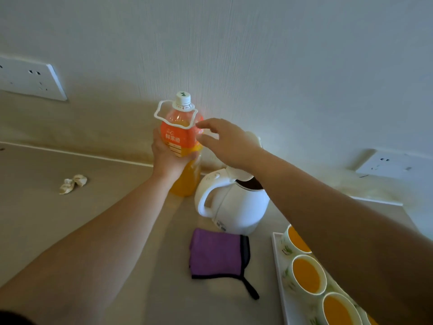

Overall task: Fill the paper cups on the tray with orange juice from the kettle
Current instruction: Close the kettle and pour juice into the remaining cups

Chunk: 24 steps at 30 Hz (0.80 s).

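The kettle [239,207] stands on the worktop [70,219], lid up, handle toward the left, below the right forearm and apart from both hands. Just right of it a tray [277,245] carries cups [305,275]; 3 show, each holding orange juice, partly hidden by that forearm. Just behind the kettle, the left hand [166,156] grips a capped juice bottle [180,137] round its label, fingers curled. The right hand [229,141] is just beside the bottle, its fingers [206,125] loosely spread and holding nothing. A purple cloth [215,252] lies just in front of the kettle; a crumpled tissue [72,183] lies well to the left.
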### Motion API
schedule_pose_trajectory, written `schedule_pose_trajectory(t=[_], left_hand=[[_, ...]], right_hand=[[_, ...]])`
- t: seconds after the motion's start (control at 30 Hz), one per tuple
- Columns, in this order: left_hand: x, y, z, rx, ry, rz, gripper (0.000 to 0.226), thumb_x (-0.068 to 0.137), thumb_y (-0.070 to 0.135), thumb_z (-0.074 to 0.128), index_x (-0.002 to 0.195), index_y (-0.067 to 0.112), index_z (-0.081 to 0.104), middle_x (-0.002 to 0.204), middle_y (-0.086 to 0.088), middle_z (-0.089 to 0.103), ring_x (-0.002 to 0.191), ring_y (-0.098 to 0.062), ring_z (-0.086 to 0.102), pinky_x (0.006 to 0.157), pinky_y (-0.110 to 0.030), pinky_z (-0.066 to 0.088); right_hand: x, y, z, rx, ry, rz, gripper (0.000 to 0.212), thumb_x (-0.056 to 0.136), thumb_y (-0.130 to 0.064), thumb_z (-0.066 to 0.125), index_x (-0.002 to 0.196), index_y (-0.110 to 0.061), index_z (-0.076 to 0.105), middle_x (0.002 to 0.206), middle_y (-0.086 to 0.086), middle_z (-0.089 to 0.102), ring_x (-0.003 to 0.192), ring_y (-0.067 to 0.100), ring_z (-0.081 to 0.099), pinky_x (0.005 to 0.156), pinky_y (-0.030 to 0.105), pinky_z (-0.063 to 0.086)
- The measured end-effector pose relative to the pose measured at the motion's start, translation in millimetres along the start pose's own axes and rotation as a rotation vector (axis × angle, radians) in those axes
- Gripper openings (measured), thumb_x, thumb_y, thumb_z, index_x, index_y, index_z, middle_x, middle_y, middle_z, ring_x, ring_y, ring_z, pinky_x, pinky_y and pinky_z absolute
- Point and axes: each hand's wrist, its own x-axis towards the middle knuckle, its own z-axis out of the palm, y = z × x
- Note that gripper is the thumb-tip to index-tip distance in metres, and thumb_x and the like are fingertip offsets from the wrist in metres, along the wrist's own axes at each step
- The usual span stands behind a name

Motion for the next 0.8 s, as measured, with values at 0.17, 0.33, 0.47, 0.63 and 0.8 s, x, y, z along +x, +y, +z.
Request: schedule_pose_trajectory(t=[0.17, 0.33, 0.47, 0.63, 0.8], left_hand=[[-49.0, -4.5, -7.5, 0.123, 0.108, -0.016, 0.042, 0.078, 0.042, 0.064, 0.108, 0.013, 0.056, 0.114, -0.010, 0.060, 0.105, -0.027, 0.057, 0.089, -0.045, 0.049], [-101.3, 4.1, 8.7, 0.153, -0.343, 0.158, 0.036, 0.087, 0.035, 0.064, 0.119, 0.024, 0.051, 0.115, 0.012, 0.051, 0.107, -0.003, 0.049, 0.086, -0.020, 0.041], [-97.1, -1.5, 11.4, 0.218, -0.398, 0.122, 0.034, 0.093, 0.024, 0.057, 0.127, 0.021, 0.051, 0.120, 0.006, 0.056, 0.112, -0.010, 0.052, 0.089, -0.023, 0.041], [-89.4, 1.1, 7.2, 0.278, -0.396, 0.143, 0.031, 0.094, 0.019, 0.057, 0.124, 0.013, 0.056, 0.112, 0.003, 0.059, 0.098, -0.008, 0.052, 0.071, -0.011, 0.038], [-88.0, 1.1, 7.4, 0.313, -0.379, 0.108, 0.032, 0.093, 0.019, 0.059, 0.123, 0.009, 0.055, 0.111, 0.000, 0.059, 0.098, -0.013, 0.053, 0.080, -0.024, 0.039]], right_hand=[[-44.0, 34.0, -4.3, -0.585, 0.070, -0.277, 0.035, 0.098, -0.033, 0.044, 0.129, -0.024, 0.056, 0.139, -0.004, 0.050, 0.142, 0.017, 0.024, 0.118, 0.035, 0.010], [-67.7, 71.6, 2.3, -0.797, 0.103, -0.092, 0.058, 0.099, -0.048, 0.028, 0.150, -0.019, 0.024, 0.160, 0.004, 0.010, 0.147, 0.020, -0.009, 0.116, 0.040, -0.012], [-71.6, 94.8, 7.8, -0.730, 0.002, 0.094, 0.067, 0.097, -0.055, 0.015, 0.153, -0.021, 0.002, 0.160, 0.003, -0.013, 0.145, 0.021, -0.020, 0.117, 0.048, -0.012], [-72.0, 115.0, 20.0, -0.543, -0.072, 0.183, 0.068, 0.096, -0.057, 0.015, 0.152, -0.023, -0.004, 0.159, 0.002, -0.016, 0.146, 0.019, -0.016, 0.117, 0.052, -0.008], [-71.1, 122.6, 24.7, -0.435, -0.099, 0.199, 0.068, 0.097, -0.056, 0.018, 0.152, -0.023, -0.008, 0.159, 0.002, -0.019, 0.146, 0.018, -0.017, 0.117, 0.053, -0.006]])
